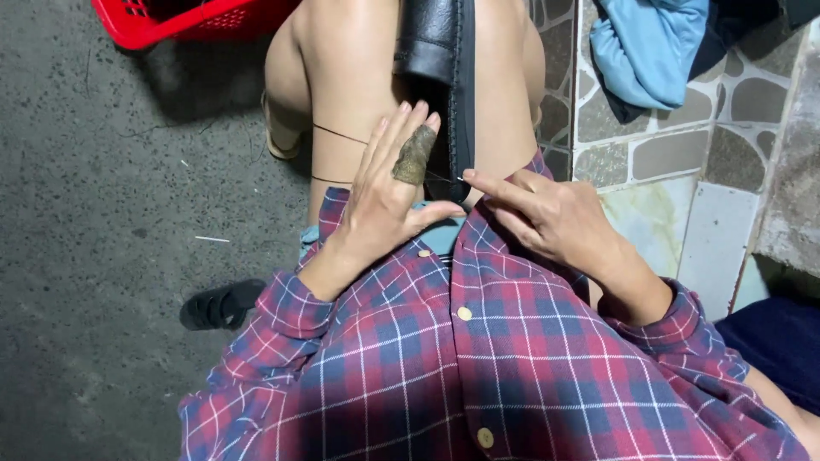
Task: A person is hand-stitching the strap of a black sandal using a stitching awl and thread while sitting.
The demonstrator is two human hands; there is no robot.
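A black leather piece (pixel 431 43) lies on the person's bare knees, going from the top of the view down to the lap, and a dark strap-like edge (pixel 465 102) runs along its right side. Near its lower end a small pale needle tip (pixel 461 179) shows, just beside the fingertips of the right hand (pixel 555 218). This hand comes from the right; its index finger and thumb are pressed together at the edge of the leather, pinching the needle as far as I can see, and the other fingers are bent loosely. A thin dark thread (pixel 337 133) goes from the leather to the left over the thigh, in two lines, and passes under the left hand (pixel 384 201). The left hand is spread flat, the fingers straight and released, holding nothing; it rests on the thigh and on the lower part of the leather. One of its fingers wears a worn brownish finger guard (pixel 414 156). Both arms have sleeves of a red and blue checked shirt (pixel 478 367). Further away, a red plastic basket (pixel 184 19) stands at the top left on the grey concrete floor (pixel 102 213), a black sandal (pixel 220 305) lies at the left, and a light blue cloth (pixel 645 47) lies at the top right on a stone-patterned tile ledge (pixel 683 154).
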